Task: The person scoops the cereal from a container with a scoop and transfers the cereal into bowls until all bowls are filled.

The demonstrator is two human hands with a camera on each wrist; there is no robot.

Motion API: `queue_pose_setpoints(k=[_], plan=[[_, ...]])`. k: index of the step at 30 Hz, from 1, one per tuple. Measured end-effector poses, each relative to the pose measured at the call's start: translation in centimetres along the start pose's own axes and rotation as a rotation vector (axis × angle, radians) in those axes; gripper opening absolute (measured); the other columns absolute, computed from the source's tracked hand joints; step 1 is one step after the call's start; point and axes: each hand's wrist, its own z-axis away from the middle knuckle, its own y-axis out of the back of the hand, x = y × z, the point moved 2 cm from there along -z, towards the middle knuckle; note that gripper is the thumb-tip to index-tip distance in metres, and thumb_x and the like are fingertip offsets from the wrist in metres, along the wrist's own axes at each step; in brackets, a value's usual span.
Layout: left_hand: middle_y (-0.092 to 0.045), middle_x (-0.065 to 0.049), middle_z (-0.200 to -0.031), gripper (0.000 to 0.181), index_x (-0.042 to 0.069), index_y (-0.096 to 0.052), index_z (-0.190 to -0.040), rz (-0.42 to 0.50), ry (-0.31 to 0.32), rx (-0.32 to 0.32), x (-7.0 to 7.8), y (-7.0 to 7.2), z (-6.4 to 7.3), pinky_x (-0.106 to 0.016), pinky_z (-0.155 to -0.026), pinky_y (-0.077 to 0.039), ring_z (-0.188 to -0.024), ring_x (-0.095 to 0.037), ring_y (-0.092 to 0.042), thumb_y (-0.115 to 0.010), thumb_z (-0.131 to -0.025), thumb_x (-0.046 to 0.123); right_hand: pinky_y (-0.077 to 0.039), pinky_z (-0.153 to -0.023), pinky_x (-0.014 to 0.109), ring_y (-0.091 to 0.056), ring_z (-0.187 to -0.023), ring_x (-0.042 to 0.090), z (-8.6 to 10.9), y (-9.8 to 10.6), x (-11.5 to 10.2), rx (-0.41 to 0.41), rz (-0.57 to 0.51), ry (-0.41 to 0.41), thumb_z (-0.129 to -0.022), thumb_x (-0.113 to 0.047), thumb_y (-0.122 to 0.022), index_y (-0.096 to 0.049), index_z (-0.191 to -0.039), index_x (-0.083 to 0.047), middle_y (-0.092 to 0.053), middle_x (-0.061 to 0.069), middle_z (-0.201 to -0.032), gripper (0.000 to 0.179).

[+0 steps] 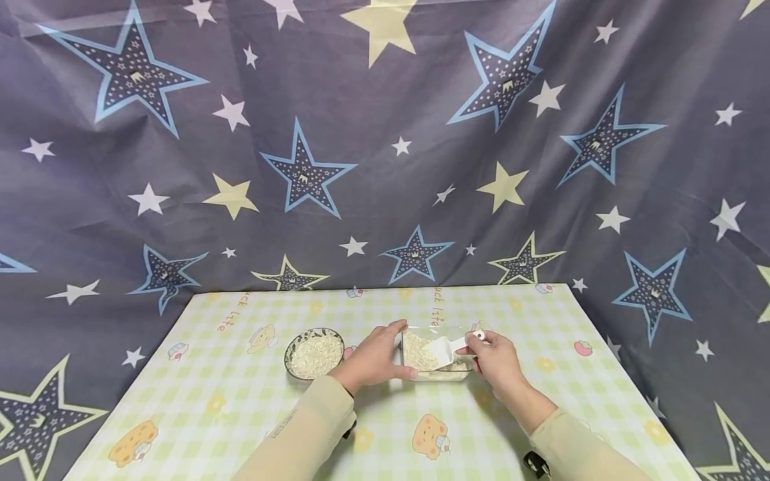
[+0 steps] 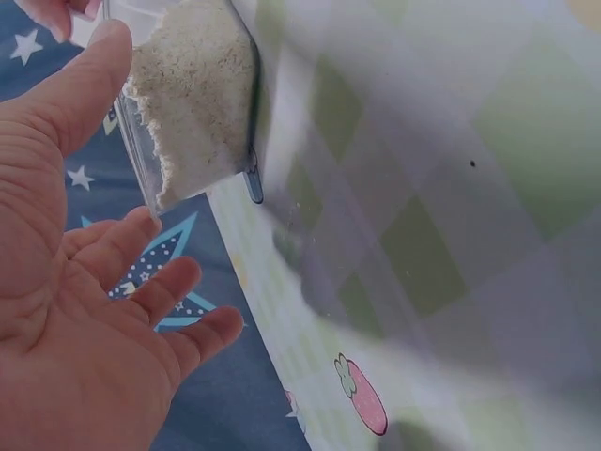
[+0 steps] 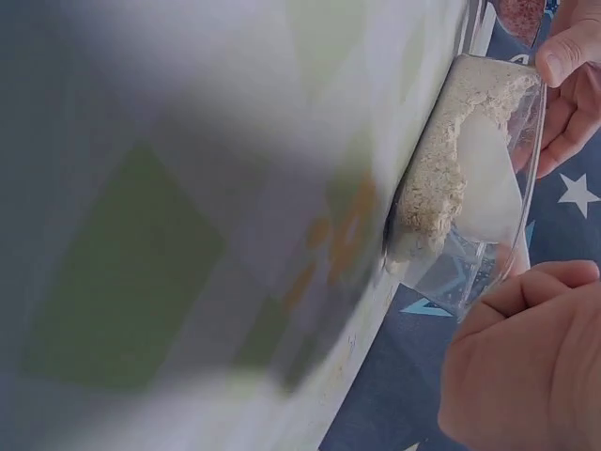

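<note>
A clear glass container point(image 1: 442, 376) of pale, flaky grain point(image 2: 192, 103) stands on the table. My left hand point(image 1: 375, 357) holds its left end, the thumb at the near rim and the fingers toward the far side. In the left wrist view those fingers are spread, one tip at the container's corner. My right hand point(image 1: 498, 361) grips the handle of a white scoop point(image 1: 442, 350) over the container's right side. The scoop's blade rests tilted among the grain, seen through the glass in the right wrist view. Left of my left hand is a patterned bowl point(image 1: 289, 361) of similar pale grain.
A green-and-white checked cloth point(image 1: 198, 394) with printed bears, flowers and strawberries covers the table. Behind it and along the sides hangs a dark curtain point(image 1: 373, 100) with stars. The bowl stands close to my left wrist.
</note>
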Motion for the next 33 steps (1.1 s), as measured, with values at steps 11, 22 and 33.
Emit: queue_pose_setpoints(k=[11, 22, 33], plan=[[-0.046, -0.005, -0.169, 0.111, 0.014, -0.031, -0.169, 0.028, 0.000, 0.003, -0.1, 0.1, 0.0, -0.055, -0.126, -0.042, -0.156, -0.032, -0.042, -0.091, -0.082, 0.049, -0.028, -0.045, 0.016, -0.041, -0.050, -0.001, -0.4, 1.6, 0.7, -0.023, -0.226, -0.093, -0.114, -0.026, -0.050, -0.048, -0.148, 0.008, -0.079, -0.011, -0.078, 0.048], [-0.046, -0.008, -0.169, 0.112, 0.011, -0.031, -0.168, 0.030, -0.018, 0.013, -0.1, -0.1, 0.1, -0.053, -0.129, -0.039, -0.155, -0.035, -0.043, -0.092, -0.081, 0.047, -0.026, -0.046, 0.009, -0.036, -0.054, -0.006, -1.3, 2.7, 1.9, -0.123, -0.696, -0.238, -0.117, -0.022, -0.040, -0.023, -0.158, -0.012, -0.076, -0.008, -0.087, 0.046], [-0.043, -0.011, -0.170, 0.107, 0.012, -0.032, -0.168, -0.014, -0.042, 0.077, 0.0, 0.3, 1.4, -0.059, -0.127, -0.039, -0.158, -0.035, -0.039, -0.088, -0.086, 0.051, -0.026, -0.046, 0.008, -0.037, -0.053, -0.007, -1.3, 1.7, 1.8, -0.133, -0.703, -0.229, -0.116, -0.021, -0.040, -0.016, -0.166, -0.012, -0.078, -0.008, -0.087, 0.056]])
